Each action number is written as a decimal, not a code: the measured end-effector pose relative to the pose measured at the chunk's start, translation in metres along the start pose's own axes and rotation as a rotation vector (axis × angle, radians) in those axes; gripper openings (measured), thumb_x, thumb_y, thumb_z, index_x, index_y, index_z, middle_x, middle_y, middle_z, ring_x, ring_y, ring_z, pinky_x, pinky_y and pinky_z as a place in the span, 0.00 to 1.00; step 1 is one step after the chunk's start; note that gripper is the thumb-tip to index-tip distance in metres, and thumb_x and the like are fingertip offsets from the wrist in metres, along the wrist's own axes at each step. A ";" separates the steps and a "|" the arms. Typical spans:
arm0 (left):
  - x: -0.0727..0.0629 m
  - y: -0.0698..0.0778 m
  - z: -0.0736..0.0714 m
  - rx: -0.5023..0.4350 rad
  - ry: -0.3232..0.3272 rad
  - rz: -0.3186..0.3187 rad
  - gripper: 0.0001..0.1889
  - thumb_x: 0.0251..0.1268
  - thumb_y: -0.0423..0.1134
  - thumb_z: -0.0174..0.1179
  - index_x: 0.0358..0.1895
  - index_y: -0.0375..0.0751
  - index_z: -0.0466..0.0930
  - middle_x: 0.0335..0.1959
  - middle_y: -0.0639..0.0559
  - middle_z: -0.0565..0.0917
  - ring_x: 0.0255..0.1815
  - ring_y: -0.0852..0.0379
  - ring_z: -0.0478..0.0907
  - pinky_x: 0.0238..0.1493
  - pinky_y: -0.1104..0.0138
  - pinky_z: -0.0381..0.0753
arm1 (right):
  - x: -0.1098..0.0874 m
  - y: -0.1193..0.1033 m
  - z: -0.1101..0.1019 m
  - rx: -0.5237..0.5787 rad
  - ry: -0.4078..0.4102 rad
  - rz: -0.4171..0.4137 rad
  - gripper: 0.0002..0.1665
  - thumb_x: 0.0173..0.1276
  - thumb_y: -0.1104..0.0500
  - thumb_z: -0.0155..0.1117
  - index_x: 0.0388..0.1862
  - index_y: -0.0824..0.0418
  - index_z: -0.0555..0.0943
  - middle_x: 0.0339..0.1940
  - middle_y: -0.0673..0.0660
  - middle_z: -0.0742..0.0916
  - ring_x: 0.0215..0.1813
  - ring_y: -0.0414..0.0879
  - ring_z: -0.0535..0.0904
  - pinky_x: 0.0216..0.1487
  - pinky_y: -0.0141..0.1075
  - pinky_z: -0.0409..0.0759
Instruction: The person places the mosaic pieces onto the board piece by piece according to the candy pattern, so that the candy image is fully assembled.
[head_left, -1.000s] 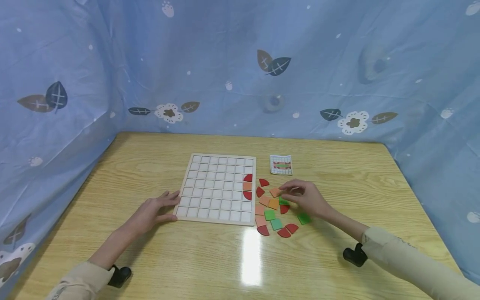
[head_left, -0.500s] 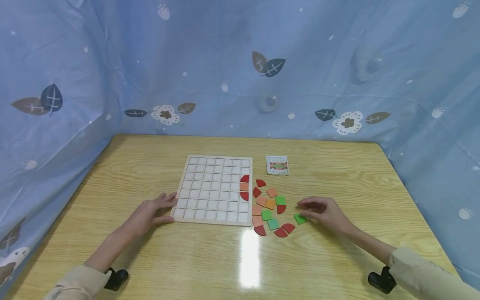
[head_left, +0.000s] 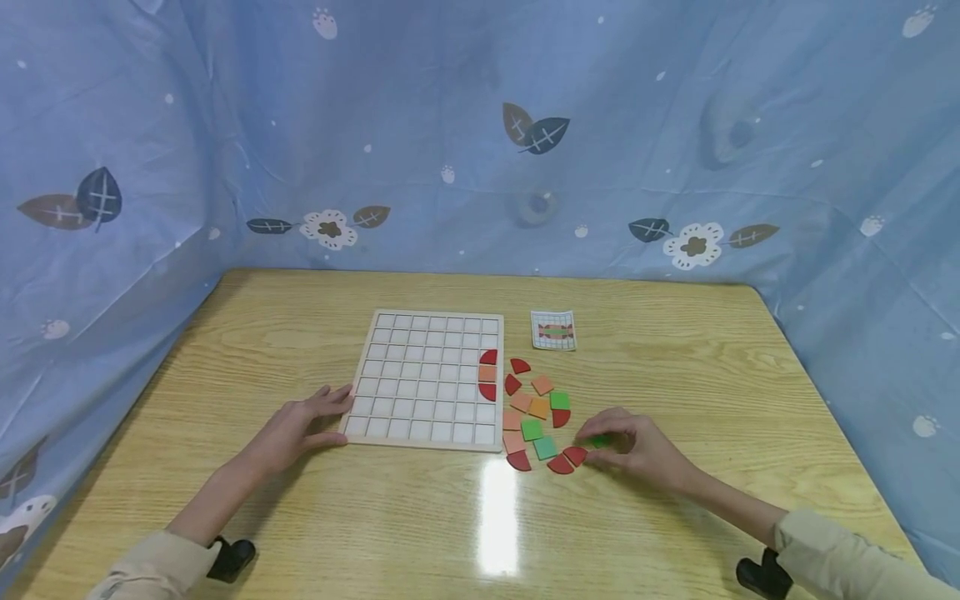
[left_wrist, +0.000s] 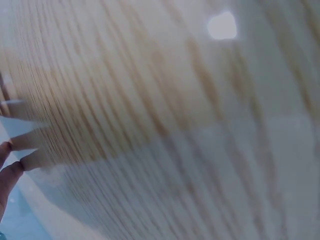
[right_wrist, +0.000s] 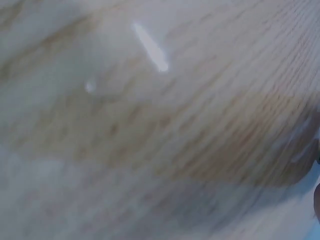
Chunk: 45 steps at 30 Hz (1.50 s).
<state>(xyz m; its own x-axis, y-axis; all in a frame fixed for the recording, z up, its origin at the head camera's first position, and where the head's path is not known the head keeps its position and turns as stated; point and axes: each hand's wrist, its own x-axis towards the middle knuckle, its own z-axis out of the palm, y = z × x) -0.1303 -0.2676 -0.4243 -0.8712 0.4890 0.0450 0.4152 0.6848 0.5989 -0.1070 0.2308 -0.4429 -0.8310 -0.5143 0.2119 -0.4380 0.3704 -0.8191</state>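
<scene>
My left hand (head_left: 298,427) rests at the left edge of the white grid board (head_left: 420,443), its fingertips and thumb touching the frame. In the left wrist view only its fingertips (left_wrist: 11,170) show. Over the right side of the loose tiles, my right hand (head_left: 637,450) has thumb and index finger apart. Their tips are right by a red quarter-circle tile (head_left: 575,456), and a green square tile (head_left: 599,440) shows partly hidden beneath the fingers. Another red quarter-circle tile (head_left: 560,465) lies just left. On the board's right column sit two red quarter-circles around an orange square (head_left: 487,374).
Between board and right hand lie several loose tiles, among them a light green square (head_left: 532,430), a teal-green square (head_left: 546,448) and an orange square (head_left: 538,407). A small pattern card (head_left: 553,331) lies behind them. Blue cloth (head_left: 450,142) hangs behind the wooden table (head_left: 375,525).
My right hand has left the upper orange and green tiles, swung right to the lone green square, then come down-left toward the red quarter-circles. The left hand stays at the board; the view shifted slightly.
</scene>
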 end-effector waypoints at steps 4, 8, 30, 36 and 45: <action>-0.001 0.000 0.000 0.001 0.000 -0.004 0.33 0.55 0.40 0.68 0.63 0.28 0.71 0.68 0.36 0.66 0.68 0.27 0.56 0.61 0.36 0.60 | 0.005 0.000 0.003 -0.096 -0.053 -0.133 0.16 0.55 0.62 0.75 0.44 0.58 0.87 0.43 0.50 0.88 0.49 0.44 0.78 0.54 0.28 0.72; -0.001 -0.001 0.000 0.000 -0.003 -0.002 0.33 0.56 0.40 0.68 0.64 0.28 0.70 0.68 0.35 0.66 0.69 0.27 0.55 0.62 0.36 0.60 | 0.009 0.004 0.005 -0.168 -0.096 -0.250 0.16 0.55 0.64 0.75 0.44 0.60 0.87 0.42 0.50 0.88 0.48 0.46 0.77 0.51 0.30 0.75; -0.001 -0.001 0.000 0.003 -0.005 0.005 0.33 0.56 0.40 0.67 0.64 0.28 0.70 0.68 0.34 0.66 0.69 0.28 0.55 0.62 0.37 0.61 | 0.016 -0.002 0.007 -0.126 -0.016 -0.147 0.11 0.56 0.64 0.74 0.38 0.57 0.86 0.40 0.50 0.86 0.40 0.41 0.80 0.35 0.31 0.81; -0.001 -0.001 0.000 -0.002 0.001 0.004 0.33 0.56 0.40 0.67 0.64 0.28 0.70 0.68 0.34 0.66 0.69 0.28 0.55 0.62 0.37 0.60 | 0.024 -0.009 0.007 -0.039 0.003 -0.056 0.15 0.55 0.64 0.74 0.42 0.66 0.85 0.42 0.57 0.84 0.39 0.43 0.84 0.38 0.33 0.84; -0.001 -0.003 0.001 -0.003 0.000 0.007 0.33 0.56 0.40 0.67 0.64 0.29 0.71 0.68 0.35 0.66 0.69 0.28 0.55 0.62 0.37 0.61 | 0.034 -0.014 0.022 -0.038 0.102 0.024 0.17 0.51 0.65 0.76 0.41 0.68 0.85 0.38 0.57 0.84 0.37 0.45 0.84 0.39 0.32 0.84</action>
<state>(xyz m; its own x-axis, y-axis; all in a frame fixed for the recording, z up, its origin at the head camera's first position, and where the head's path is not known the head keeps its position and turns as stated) -0.1306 -0.2697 -0.4266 -0.8681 0.4939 0.0495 0.4208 0.6795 0.6009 -0.1219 0.1907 -0.4359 -0.8710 -0.4245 0.2472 -0.4289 0.4118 -0.8040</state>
